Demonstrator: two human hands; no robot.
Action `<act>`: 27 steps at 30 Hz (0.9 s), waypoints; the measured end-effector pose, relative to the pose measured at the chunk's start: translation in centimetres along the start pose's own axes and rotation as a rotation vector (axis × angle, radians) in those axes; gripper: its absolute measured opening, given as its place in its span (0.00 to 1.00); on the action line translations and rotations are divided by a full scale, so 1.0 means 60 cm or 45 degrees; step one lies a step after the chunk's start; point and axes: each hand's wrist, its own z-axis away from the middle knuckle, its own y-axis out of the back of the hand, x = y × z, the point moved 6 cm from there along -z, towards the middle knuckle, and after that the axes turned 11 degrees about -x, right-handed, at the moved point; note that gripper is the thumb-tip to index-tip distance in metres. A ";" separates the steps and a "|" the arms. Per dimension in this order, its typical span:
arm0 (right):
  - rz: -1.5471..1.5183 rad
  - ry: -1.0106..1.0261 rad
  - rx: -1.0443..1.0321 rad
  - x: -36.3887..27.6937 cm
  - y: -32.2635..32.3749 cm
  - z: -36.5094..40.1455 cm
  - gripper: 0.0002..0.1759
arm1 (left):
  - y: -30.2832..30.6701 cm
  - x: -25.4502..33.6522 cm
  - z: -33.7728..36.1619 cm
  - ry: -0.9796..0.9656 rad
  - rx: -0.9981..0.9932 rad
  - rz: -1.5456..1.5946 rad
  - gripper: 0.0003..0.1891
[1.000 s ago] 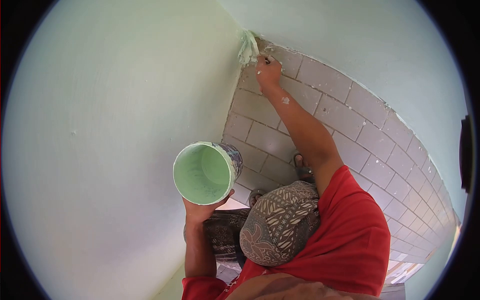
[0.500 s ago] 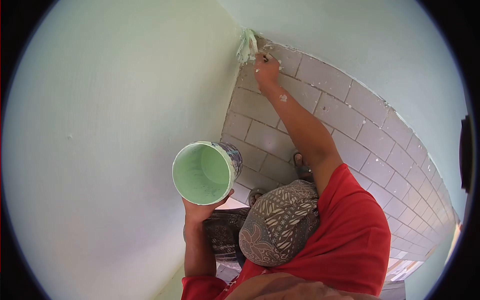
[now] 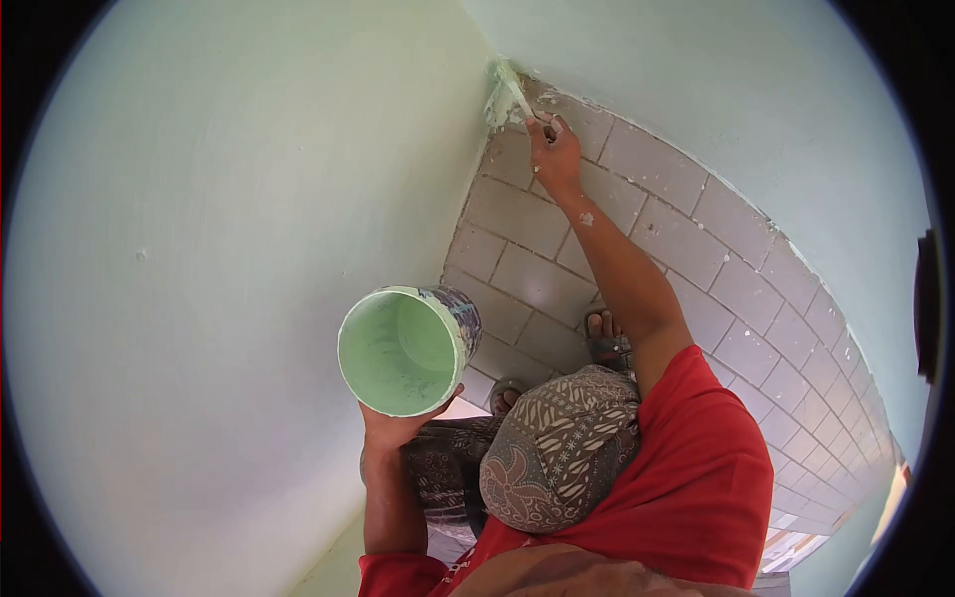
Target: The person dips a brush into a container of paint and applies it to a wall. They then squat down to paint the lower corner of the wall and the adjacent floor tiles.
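Observation:
My right hand (image 3: pixel 555 157) is closed around the handle of a paintbrush (image 3: pixel 513 88) coated in pale green paint. Its bristle end touches the corner where two walls meet the tiled floor. In my left hand (image 3: pixel 393 426) is a paint bucket (image 3: pixel 466 316), gripped from below and tilted so that its mouth faces me. Light green paint coats the inside, and the outside wall carries a dark, smeared label. Part of my left hand's fingers is hidden behind the bucket.
A pale green wall (image 3: pixel 219 249) rises close on the left, and another wall (image 3: pixel 716 90) runs along the right. Paint-spotted tiles (image 3: pixel 537 279) cover the floor between them. My patterned knee (image 3: pixel 557 448) and sandalled feet (image 3: pixel 604 333) are below my arms.
My right hand has drawn slightly back from the corner, toward the right, and the brush now slants differently. The bucket has shifted a little down and left in view.

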 end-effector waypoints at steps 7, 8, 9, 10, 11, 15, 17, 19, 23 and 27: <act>0.389 0.098 0.123 0.006 0.044 -0.022 0.20 | 0.007 -0.023 0.007 -0.064 -0.040 -0.021 0.41; 0.412 0.038 0.151 0.004 0.049 -0.018 0.20 | 0.010 -0.028 0.010 -0.063 -0.032 -0.014 0.41; 0.420 0.043 0.144 -0.003 0.042 -0.018 0.20 | 0.011 -0.027 0.011 -0.085 -0.043 -0.019 0.42; 0.436 0.082 0.101 -0.011 0.027 -0.016 0.21 | 0.010 -0.028 0.011 -0.106 -0.058 -0.024 0.42; 0.452 0.114 0.058 -0.016 0.020 -0.012 0.21 | 0.013 -0.032 0.012 -0.100 -0.060 -0.014 0.42; 0.501 0.196 0.165 -0.008 0.035 -0.036 0.19 | 0.009 -0.034 0.011 -0.083 -0.098 0.013 0.44; 0.512 0.107 0.201 -0.004 0.058 -0.028 0.20 | 0.013 -0.020 0.011 -0.120 -0.063 0.029 0.44; 0.470 0.081 0.177 -0.008 0.053 -0.006 0.20 | 0.015 -0.007 0.014 -0.139 -0.023 0.046 0.37; 0.451 0.217 0.079 -0.012 0.015 -0.021 0.18 | 0.009 -0.019 0.006 -0.070 -0.087 0.061 0.43; 0.506 0.176 0.179 -0.007 0.050 -0.036 0.17 | 0.009 -0.019 -0.001 -0.009 -0.098 0.102 0.54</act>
